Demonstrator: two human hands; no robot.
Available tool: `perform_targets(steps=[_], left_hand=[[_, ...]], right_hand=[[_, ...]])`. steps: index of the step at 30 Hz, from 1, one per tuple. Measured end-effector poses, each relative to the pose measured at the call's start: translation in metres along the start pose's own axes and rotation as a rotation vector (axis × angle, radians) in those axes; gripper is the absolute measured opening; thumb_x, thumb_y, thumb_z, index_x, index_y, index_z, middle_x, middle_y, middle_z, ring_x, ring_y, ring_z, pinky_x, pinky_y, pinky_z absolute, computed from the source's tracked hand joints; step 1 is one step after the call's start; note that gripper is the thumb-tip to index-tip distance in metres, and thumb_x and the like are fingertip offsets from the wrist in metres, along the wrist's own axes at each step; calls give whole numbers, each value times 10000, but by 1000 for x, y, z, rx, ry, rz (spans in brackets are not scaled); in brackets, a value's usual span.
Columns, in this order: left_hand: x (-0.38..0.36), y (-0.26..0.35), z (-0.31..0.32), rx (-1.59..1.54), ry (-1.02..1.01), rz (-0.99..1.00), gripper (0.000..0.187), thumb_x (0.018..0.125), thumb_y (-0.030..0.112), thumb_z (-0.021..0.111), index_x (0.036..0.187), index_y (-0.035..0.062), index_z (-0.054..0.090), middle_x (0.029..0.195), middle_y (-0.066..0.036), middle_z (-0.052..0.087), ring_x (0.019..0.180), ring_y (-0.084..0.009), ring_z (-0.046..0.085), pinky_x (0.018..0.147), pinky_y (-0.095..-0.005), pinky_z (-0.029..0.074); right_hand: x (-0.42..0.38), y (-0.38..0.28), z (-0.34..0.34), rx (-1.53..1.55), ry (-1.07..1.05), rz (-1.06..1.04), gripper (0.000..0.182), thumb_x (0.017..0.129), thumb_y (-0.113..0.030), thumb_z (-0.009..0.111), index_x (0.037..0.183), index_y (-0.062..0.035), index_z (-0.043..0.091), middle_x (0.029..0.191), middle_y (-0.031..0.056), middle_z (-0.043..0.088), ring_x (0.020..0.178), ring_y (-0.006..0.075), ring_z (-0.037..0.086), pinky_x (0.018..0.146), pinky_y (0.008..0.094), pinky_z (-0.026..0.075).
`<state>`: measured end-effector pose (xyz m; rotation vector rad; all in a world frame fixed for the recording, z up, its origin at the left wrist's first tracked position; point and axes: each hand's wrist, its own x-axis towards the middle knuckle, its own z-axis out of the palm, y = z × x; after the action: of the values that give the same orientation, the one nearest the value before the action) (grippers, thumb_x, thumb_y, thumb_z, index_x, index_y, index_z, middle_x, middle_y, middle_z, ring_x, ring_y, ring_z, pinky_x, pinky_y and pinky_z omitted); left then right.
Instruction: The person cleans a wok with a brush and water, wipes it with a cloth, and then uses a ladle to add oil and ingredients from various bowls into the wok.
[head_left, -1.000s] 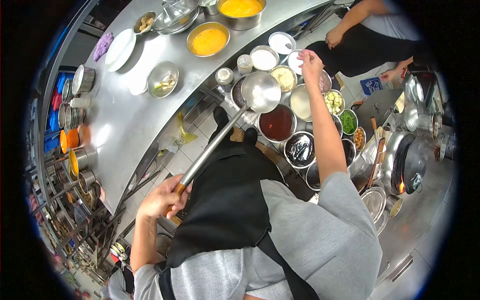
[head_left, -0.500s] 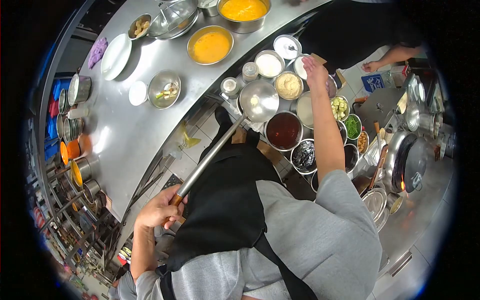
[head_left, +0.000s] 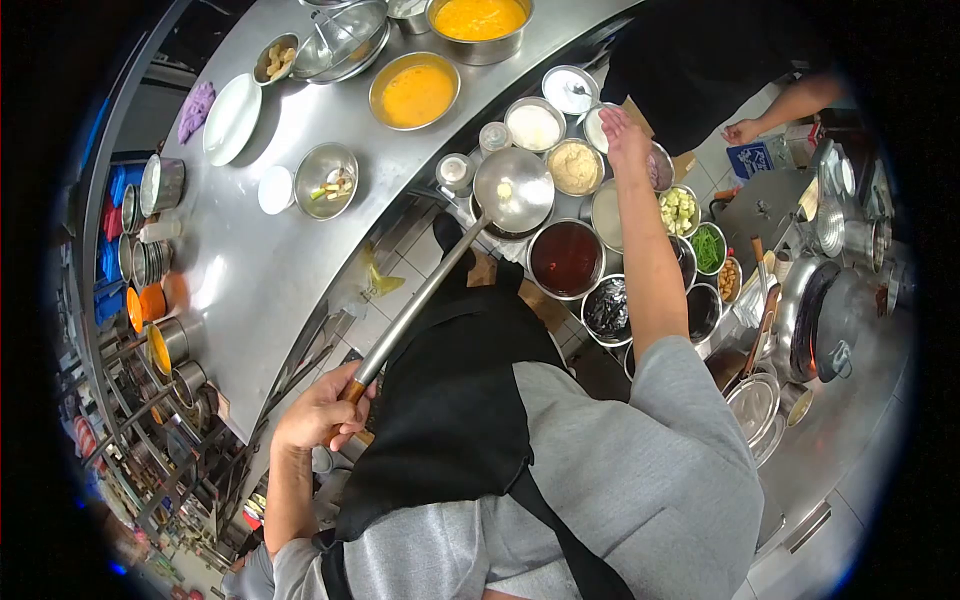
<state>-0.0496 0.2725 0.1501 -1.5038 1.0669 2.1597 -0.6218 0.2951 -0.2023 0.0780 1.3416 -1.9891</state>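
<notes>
- One ladle (head_left: 513,192), its long handle slanting down to the left hand (head_left: 322,408); its round bowl hangs over the near left edge of the cluster of containers, between the jars and the dark red liquid.
- One hand on the ladle: the left has its fingers curled closed around the wooden grip.
- The right hand (head_left: 626,140) is raised over the container cluster, fingers partly straight and close together, just above or at a container of white contents (head_left: 594,130); whether anything is between them, I cannot tell.
- Two jars (head_left: 455,172) beside the cluster, near the counter's edge.
- In the cluster, one container each of tan contents (head_left: 575,167), dark red liquid (head_left: 566,259), pale green cubes (head_left: 678,211), chopped greens (head_left: 708,249) and small brown pieces (head_left: 728,280).
- On the steel counter (head_left: 250,270), two pans of orange liquid (head_left: 414,93), one oval white plate (head_left: 232,120), one purple cloth (head_left: 197,112) and one steel bowl of green and pale pieces (head_left: 326,181).
- One other person's hand (head_left: 742,132) at upper right; that body is cut off.
- A container under the ladle is mostly hidden; the right forearm covers parts of others.
- The pale spot in the ladle could be contents or glare.
- The shelves at far left are warped and hard to make out.
</notes>
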Motion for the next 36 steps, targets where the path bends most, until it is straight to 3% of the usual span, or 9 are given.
perform_targets(steps=[3,9,12,13,16,22,26,31,36], left_hand=[[2,-3,1,-29,1,-6,380,665,-13,557,1039,-25,492,648,-52,498,404,-90,405,353,-225,312],[11,-2,3,-165,-118,37,336,700,-10,546,1029,-22,476,674,-53,486,460,-77,436,338,-222,316],[11,2,9,-194,-140,46,329,700,-6,546,1020,-20,475,670,-51,483,454,-74,424,338,-222,312],[12,2,10,-195,-140,43,329,700,-6,546,1020,-20,475,670,-51,483,454,-74,424,338,-222,312],[10,0,12,-132,-126,28,323,696,0,545,1011,-20,476,665,-53,485,447,-77,418,338,-223,310],[-5,-16,13,-136,-135,29,347,685,18,544,1024,-21,484,659,-55,500,449,-82,437,345,-229,319],[-12,-32,9,-120,-91,22,379,674,32,554,1043,-22,486,640,-55,502,417,-88,427,348,-228,319],[-16,-34,10,-94,-72,8,386,670,25,551,1047,-23,483,620,-58,502,382,-92,410,348,-227,316],[-6,-43,6,-140,-111,46,364,686,15,545,1042,-21,479,638,-53,498,411,-85,420,347,-228,317]], right_hand=[[-13,-11,8,45,9,-11,257,994,-120,483,1180,48,545,1170,230,665,1056,317,683,802,344,539],[-123,-67,18,-66,-95,18,308,995,-123,496,1212,88,554,1143,231,679,1017,297,697,750,332,538],[-181,-93,35,-415,-225,-54,264,1009,-138,527,1108,79,641,996,190,728,850,224,727,629,277,534],[-181,-88,37,-417,-224,-51,264,1009,-138,527,1108,79,641,996,190,728,850,224,727,629,277,534],[-162,-64,39,-723,-201,-310,274,1016,-177,543,1092,54,669,964,144,741,847,159,724,609,238,531],[-108,9,61,-902,-265,-439,254,1013,-160,530,1087,26,686,947,118,747,807,154,730,637,250,544],[-82,32,61,-915,-232,-390,260,1018,-140,512,1100,47,673,966,139,740,851,178,728,656,256,550],[-80,30,46,-417,-111,-155,249,1002,-129,536,1078,82,643,937,185,729,804,223,738,588,285,563],[-102,5,29,-209,-105,2,282,971,-72,507,1163,120,584,1111,244,689,953,296,720,711,313,548]])
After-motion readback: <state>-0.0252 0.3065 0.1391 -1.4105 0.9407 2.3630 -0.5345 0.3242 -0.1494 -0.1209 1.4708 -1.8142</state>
